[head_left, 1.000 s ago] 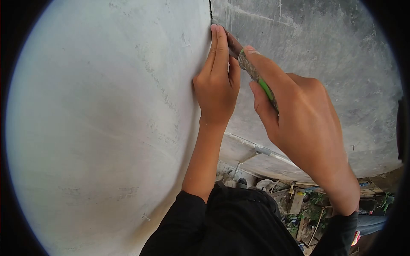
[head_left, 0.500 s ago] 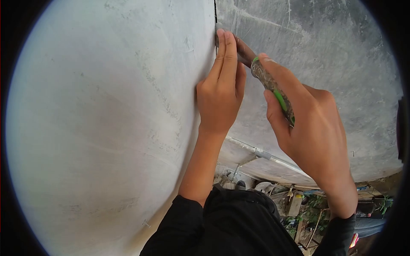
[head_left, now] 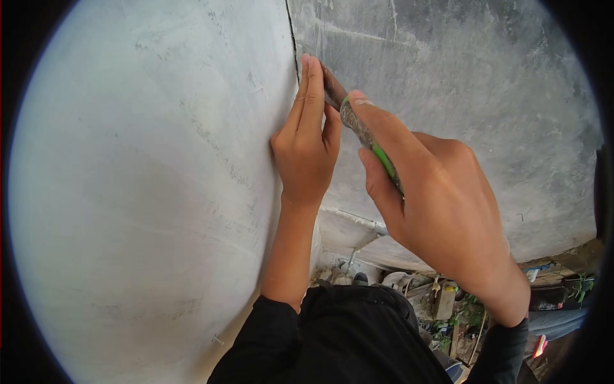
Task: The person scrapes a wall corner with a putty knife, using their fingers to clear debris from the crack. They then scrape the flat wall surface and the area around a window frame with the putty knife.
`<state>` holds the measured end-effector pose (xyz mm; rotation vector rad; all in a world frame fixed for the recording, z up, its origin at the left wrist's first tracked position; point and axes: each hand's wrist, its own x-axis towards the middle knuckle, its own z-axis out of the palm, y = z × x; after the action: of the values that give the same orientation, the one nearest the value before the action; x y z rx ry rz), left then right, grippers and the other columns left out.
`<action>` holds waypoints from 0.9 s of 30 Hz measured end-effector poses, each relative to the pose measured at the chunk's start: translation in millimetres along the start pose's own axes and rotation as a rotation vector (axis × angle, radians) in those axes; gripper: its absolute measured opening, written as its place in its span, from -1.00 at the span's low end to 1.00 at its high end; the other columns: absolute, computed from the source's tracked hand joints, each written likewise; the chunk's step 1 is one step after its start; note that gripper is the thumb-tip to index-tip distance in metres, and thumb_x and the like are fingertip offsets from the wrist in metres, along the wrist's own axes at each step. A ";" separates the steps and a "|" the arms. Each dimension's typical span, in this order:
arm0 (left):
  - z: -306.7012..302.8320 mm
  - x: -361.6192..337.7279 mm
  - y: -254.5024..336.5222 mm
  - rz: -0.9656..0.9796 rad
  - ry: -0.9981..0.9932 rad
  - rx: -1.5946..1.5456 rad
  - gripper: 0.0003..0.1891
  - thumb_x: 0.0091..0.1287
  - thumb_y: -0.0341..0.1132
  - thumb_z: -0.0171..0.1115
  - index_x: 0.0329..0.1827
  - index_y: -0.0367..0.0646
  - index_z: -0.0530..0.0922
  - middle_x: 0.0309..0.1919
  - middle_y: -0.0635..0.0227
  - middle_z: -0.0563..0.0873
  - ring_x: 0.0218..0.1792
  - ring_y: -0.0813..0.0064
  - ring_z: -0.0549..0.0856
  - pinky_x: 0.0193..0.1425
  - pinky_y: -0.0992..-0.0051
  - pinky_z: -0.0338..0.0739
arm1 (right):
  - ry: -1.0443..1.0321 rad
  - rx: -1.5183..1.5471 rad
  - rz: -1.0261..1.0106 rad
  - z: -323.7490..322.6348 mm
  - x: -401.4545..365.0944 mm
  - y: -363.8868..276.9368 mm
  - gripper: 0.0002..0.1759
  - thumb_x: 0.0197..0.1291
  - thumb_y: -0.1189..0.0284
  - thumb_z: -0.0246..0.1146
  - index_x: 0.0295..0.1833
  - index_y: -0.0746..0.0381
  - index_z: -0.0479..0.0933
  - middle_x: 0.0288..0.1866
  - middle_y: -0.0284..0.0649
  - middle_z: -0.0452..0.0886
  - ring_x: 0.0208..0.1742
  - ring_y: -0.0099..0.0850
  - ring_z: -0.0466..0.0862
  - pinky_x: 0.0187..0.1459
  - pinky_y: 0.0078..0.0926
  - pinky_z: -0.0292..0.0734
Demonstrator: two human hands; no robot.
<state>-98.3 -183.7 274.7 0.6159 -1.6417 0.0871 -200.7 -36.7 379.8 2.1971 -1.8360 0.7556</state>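
My right hand point(head_left: 441, 205) is closed around the worn green-and-grey handle point(head_left: 377, 150) of a hand tool, thumb along its side. The tool's brown metal shank point(head_left: 334, 88) slants up and left to the corner seam point(head_left: 291, 32) between two walls. My left hand point(head_left: 306, 134) lies at that corner with its fingers stretched upward, the fingertips over the tool's far end. That end is hidden behind the fingers, so the blade's shape cannot be made out.
A pale smooth wall point(head_left: 147, 179) fills the left, and a darker grey wall point(head_left: 460, 83) the right. A nail point(head_left: 217, 339) sticks out low on the left. A pipe point(head_left: 352, 221) runs below my hands. Wood pieces point(head_left: 444, 301), plants and clutter lie on the ground.
Both hands and the tool have shifted left and slightly down in view, with the seam also moving left. The tool's end near my left fingertips shows less now. My right grip is unchanged.
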 end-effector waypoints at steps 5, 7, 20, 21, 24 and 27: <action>-6.6 -2.2 7.2 -0.050 -0.053 -0.064 -0.42 0.24 -0.60 0.35 0.40 -0.31 0.57 0.35 0.01 0.66 0.00 0.28 0.78 -0.25 0.52 0.72 | -0.026 0.033 0.010 1.1 -16.0 6.0 -0.46 0.31 0.56 0.34 0.42 0.26 0.51 -0.43 0.00 0.68 -0.50 -0.01 0.65 -0.41 -0.16 0.53; -14.4 -6.8 12.6 -0.066 -0.100 -0.128 -0.44 0.21 -0.58 0.42 0.34 -0.24 0.64 0.34 0.11 0.69 -0.23 0.47 0.71 -0.40 0.57 0.57 | 0.017 0.131 0.002 2.3 -36.1 16.5 -0.49 0.34 0.51 0.32 0.40 0.30 0.52 -0.47 -0.04 0.66 -0.56 -0.11 0.66 -0.51 -0.24 0.53; -38.1 -41.0 24.9 -0.133 -0.351 -0.017 -0.25 0.16 -0.72 0.11 0.50 -0.08 0.51 0.54 0.19 0.49 -0.57 0.55 0.61 -0.53 0.59 0.50 | -0.322 0.909 0.636 97.2 -226.8 66.9 -0.46 0.44 0.26 0.33 0.44 0.23 0.52 0.26 0.13 0.69 0.38 -0.07 0.63 0.41 -0.23 0.42; -34.1 -37.3 23.9 -0.092 -0.306 0.047 -0.25 0.17 -0.70 0.12 0.52 -0.09 0.49 0.54 0.17 0.50 -0.58 0.54 0.60 -0.54 0.58 0.49 | -0.378 0.857 0.632 99.6 -224.6 67.1 -0.47 0.44 0.25 0.33 0.44 0.21 0.52 0.20 0.16 0.70 0.32 -0.01 0.67 0.37 -0.22 0.46; -21.4 -22.9 17.5 -0.026 -0.259 0.202 -0.29 0.22 -0.65 0.13 0.54 -0.13 0.47 0.51 0.12 0.53 -0.61 0.49 0.60 -0.56 0.54 0.49 | -0.517 0.728 0.592 91.6 -204.2 65.0 -0.47 0.42 0.23 0.34 0.44 0.13 0.52 -0.08 0.21 0.73 0.03 0.13 0.73 0.13 -0.14 0.59; -29.3 -9.6 23.2 -0.148 -0.617 0.339 -0.35 0.30 -0.57 0.17 0.53 -0.13 0.47 0.46 0.10 0.57 -0.53 0.36 0.68 -0.48 0.47 0.56 | -0.527 0.674 0.459 89.6 -198.1 68.6 -0.45 0.40 0.22 0.35 0.45 0.08 0.51 -0.37 0.17 0.67 -0.25 0.18 0.71 -0.13 -0.09 0.60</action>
<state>-81.7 -149.0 277.7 1.0999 -2.1884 0.0712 -264.2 79.8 194.4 2.5693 -2.7322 1.0834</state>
